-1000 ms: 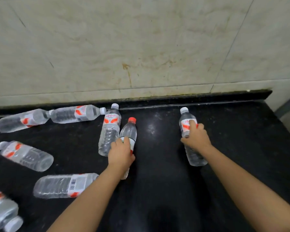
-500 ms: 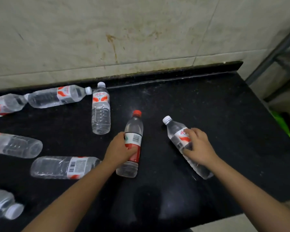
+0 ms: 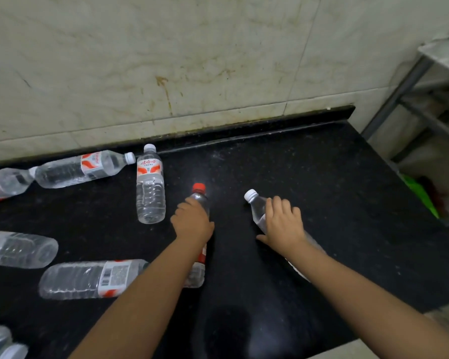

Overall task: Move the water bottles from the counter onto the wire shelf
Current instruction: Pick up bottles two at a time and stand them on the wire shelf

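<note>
A red-capped water bottle (image 3: 199, 200) is gripped around its upper body by the left hand (image 3: 192, 222) at the centre of the frame, its base seen below the forearm. Just right of it, a white-capped water bottle (image 3: 257, 208) is gripped by the right hand (image 3: 283, 225), fingers curled over its shoulder, cap tilted toward the upper left. Both bottles are seen over the black counter (image 3: 309, 177) and appear filled with clear water. Five more clear bottles are laid on their sides at the left, one (image 3: 151, 187) just left of the left hand. The metal shelf frame (image 3: 410, 81) is seen at the upper right edge, well apart from the bottles.
</note>
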`<state>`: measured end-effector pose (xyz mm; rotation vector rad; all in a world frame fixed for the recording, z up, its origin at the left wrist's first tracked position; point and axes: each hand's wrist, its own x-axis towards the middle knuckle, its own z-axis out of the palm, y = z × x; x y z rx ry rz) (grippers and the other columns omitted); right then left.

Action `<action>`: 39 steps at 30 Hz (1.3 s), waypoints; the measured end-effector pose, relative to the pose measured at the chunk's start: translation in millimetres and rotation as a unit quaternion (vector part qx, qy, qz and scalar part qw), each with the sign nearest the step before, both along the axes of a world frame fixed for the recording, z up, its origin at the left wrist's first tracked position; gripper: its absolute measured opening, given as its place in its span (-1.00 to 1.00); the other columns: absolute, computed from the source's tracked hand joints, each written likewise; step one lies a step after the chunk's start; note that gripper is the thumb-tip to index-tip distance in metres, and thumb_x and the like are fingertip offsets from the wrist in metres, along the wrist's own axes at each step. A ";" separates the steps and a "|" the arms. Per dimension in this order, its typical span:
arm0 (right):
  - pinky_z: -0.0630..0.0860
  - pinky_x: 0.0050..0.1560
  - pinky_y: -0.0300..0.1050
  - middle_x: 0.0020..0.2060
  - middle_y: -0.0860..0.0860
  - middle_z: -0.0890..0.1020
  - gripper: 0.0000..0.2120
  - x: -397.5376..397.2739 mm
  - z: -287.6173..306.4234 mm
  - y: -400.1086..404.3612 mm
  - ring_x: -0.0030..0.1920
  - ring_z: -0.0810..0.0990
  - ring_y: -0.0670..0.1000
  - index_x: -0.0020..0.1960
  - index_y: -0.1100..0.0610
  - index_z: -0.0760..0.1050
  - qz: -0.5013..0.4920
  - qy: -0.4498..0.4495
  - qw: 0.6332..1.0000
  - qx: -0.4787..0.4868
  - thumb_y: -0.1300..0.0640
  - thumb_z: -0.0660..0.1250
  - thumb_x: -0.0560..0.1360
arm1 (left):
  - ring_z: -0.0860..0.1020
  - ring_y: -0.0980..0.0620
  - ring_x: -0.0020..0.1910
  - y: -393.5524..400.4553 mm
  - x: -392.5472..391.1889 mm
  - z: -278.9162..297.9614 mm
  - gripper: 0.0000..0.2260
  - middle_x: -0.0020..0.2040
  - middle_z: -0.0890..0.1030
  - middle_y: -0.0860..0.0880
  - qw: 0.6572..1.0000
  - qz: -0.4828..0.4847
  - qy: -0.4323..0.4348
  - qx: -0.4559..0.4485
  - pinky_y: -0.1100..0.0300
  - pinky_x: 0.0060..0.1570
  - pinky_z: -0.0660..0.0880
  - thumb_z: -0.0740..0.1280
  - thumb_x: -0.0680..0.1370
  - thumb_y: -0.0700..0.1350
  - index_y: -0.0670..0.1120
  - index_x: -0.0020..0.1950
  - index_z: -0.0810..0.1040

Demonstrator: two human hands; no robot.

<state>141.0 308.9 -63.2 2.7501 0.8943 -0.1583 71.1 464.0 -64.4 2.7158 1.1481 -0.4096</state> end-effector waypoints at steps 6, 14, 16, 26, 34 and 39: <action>0.43 0.10 -0.07 0.20 0.15 0.38 -0.45 10.9 1.0 13.3 0.16 0.40 0.11 0.28 0.25 0.19 -0.056 0.021 0.998 0.002 0.08 0.33 0.41 | 0.37 -0.17 0.30 -1.9 -0.6 -0.2 -0.27 0.35 0.33 -0.24 1.000 0.010 0.002 -0.008 0.03 0.19 0.44 0.36 0.48 0.05 -0.25 0.45 0.07; 0.49 0.00 -0.04 0.22 0.14 0.35 -0.35 19.3 31.5 -17.9 0.21 0.38 0.14 0.35 0.20 0.15 -0.088 0.063 0.987 0.118 0.01 0.35 0.39 | 0.44 -0.20 0.25 0.8 -17.9 19.4 -0.43 0.27 0.44 -0.24 0.997 -0.022 -0.055 -0.048 0.05 0.17 0.42 0.34 0.49 0.04 -0.26 0.32 0.23; 0.47 0.00 -0.02 0.21 0.15 0.35 -0.31 17.2 46.0 -40.8 0.19 0.40 0.16 0.38 0.19 0.13 -0.102 0.060 0.979 0.166 0.01 0.36 0.38 | 0.44 -0.21 0.23 -14.2 -18.7 34.0 -0.41 0.26 0.43 -0.25 0.994 -0.058 -0.083 -0.031 0.06 0.16 0.41 0.32 0.50 0.05 -0.26 0.36 0.20; 0.43 -0.12 0.01 0.06 0.23 0.45 -0.28 34.0 147.6 -192.7 0.07 0.45 0.23 0.35 0.25 0.26 -0.100 -0.087 0.903 0.410 0.10 0.47 0.29 | 0.40 -0.27 0.20 -180.7 51.9 143.0 -0.23 0.26 0.38 -0.31 0.926 -0.211 -0.305 0.075 -0.03 0.13 0.44 0.38 0.47 0.01 -0.30 0.48 0.05; 0.33 -0.11 -0.10 0.01 0.27 0.48 -0.36 91.7 236.0 -366.4 0.04 0.47 0.24 0.26 0.30 0.34 -0.037 -0.201 0.847 0.491 0.14 0.46 0.26 | 0.56 -0.29 -0.35 -350.9 128.0 214.9 -0.17 -0.20 0.56 -0.38 0.808 -0.270 -0.493 0.175 0.01 -0.35 0.56 0.63 0.12 -0.08 -0.34 0.19 0.26; 0.20 -0.11 -0.26 0.07 0.21 0.47 -0.38 143.4 276.0 -459.1 0.08 0.42 0.14 0.28 0.24 0.32 -0.020 -0.217 0.820 0.530 0.16 0.47 0.30 | 0.57 -0.26 -0.36 -415.8 172.2 248.8 -0.15 -0.21 0.57 -0.34 0.772 -0.286 -0.529 0.205 0.03 -0.38 0.56 0.64 0.08 -0.03 -0.36 0.17 0.29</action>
